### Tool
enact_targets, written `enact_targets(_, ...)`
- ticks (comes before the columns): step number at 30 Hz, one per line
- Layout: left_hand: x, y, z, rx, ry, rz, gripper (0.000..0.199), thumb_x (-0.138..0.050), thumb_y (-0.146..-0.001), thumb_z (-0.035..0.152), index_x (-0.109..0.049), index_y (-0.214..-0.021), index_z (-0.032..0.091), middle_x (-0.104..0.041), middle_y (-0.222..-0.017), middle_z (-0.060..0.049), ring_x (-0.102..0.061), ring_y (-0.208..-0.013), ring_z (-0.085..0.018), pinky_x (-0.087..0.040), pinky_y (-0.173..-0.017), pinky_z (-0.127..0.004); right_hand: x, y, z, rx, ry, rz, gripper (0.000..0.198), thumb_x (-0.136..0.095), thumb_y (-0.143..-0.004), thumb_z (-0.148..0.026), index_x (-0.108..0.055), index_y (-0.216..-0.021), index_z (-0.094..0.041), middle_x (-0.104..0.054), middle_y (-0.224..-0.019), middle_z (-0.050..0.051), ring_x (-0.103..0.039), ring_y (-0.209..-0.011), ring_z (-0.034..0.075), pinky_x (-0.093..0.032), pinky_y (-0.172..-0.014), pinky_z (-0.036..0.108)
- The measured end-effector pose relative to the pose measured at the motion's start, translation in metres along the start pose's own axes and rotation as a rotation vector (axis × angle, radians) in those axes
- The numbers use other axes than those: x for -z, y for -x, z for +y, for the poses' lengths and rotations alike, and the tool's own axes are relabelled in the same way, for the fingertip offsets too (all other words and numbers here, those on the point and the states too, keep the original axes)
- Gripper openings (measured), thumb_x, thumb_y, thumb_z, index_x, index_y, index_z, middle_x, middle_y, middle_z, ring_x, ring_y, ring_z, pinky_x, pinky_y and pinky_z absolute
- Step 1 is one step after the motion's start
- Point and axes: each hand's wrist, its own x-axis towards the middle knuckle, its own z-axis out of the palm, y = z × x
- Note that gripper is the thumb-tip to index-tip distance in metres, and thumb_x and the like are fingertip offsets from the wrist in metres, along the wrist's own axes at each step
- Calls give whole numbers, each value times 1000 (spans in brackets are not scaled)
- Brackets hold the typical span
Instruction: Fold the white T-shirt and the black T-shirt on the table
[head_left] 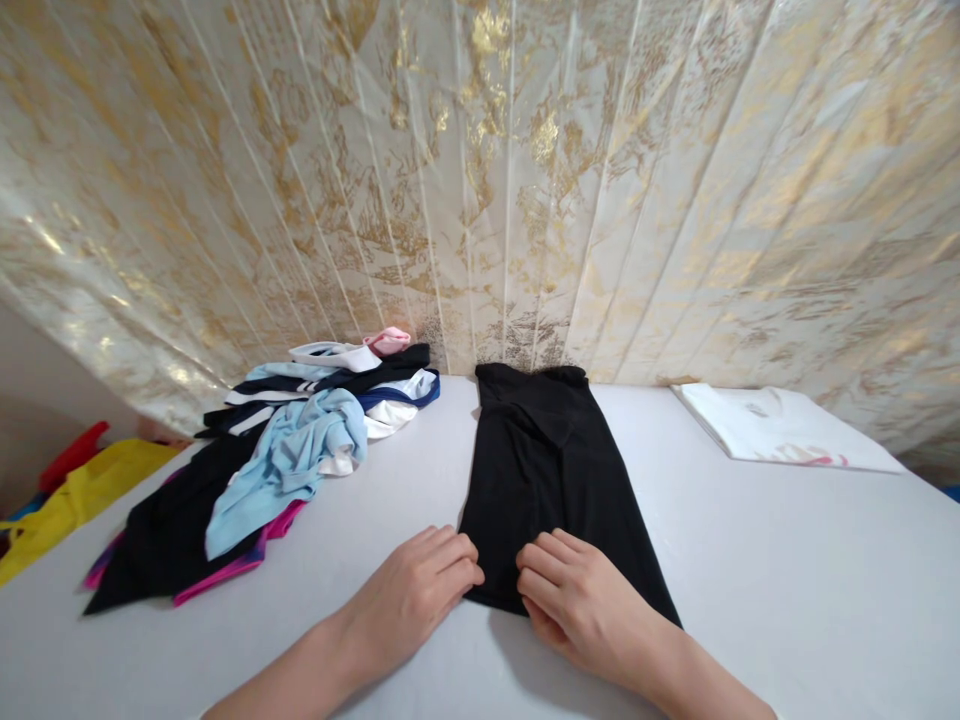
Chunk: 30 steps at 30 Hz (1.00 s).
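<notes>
A black garment (544, 470) lies lengthwise on the white table, its far end against the curtain; I cannot tell whether it is a pair of trousers or a skirt. It is creased along the middle and narrows toward the back. At its near left corner, my left hand (420, 585) has its fingers closed on the cloth. My right hand (574, 600) is over the near edge, fingers curled and closed on the fabric, with the fingertips partly hidden.
On the left is a loose heap of clothes with a light blue garment (300, 455) on top. A folded white T-shirt (780, 425) lies back right. Yellow cloth (94, 490) sits beyond the left table edge. A gold-patterned curtain (510, 180) hangs behind.
</notes>
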Motion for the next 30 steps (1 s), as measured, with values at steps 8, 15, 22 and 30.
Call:
enact_targets(8, 6, 1, 3, -37, 10, -1, 22, -37, -101, 15, -58, -97, 17, -60, -93, -5, -51, -82, -18, -40, -74, -30, 0, -2, 1, 10, -41, -42, 14, -47, -81, -9, -45, -74, -20, -52, -77, 0, -38, -69, 15, -28, -64, 30)
enact_targets(15, 11, 2, 6, -66, 22, -84, 19, -40, -96, 8, -57, -100, 17, -59, -96, -4, -51, -83, -18, -39, -77, -31, 2, -2, 0, 13, -90, -64, 10, -49, -80, -12, -46, -74, -20, -53, -79, 1, -40, -70, 15, -29, -65, 31)
enact_targets(22, 11, 1, 14, -39, -99, -126, 17, -54, -92, 16, -57, -109, 17, -59, -97, -4, -52, -85, -20, -39, -76, -33, 15, -7, -1, -66, -187, -79, 17, -43, -91, -15, -59, -87, -19, -60, -83, 3, -49, -74, 16, -36, -68, 31)
enact_targets(30, 0, 0, 20, -119, -192, -72, 24, -46, -94, 9, -55, -116, 15, -60, -96, -6, -52, -83, -19, -41, -74, -33, 8, -44, 36, -102, -273, -139, 41, -43, -90, -10, -58, -127, -21, -54, -137, 7, -51, -123, 19, -41, -102, 34)
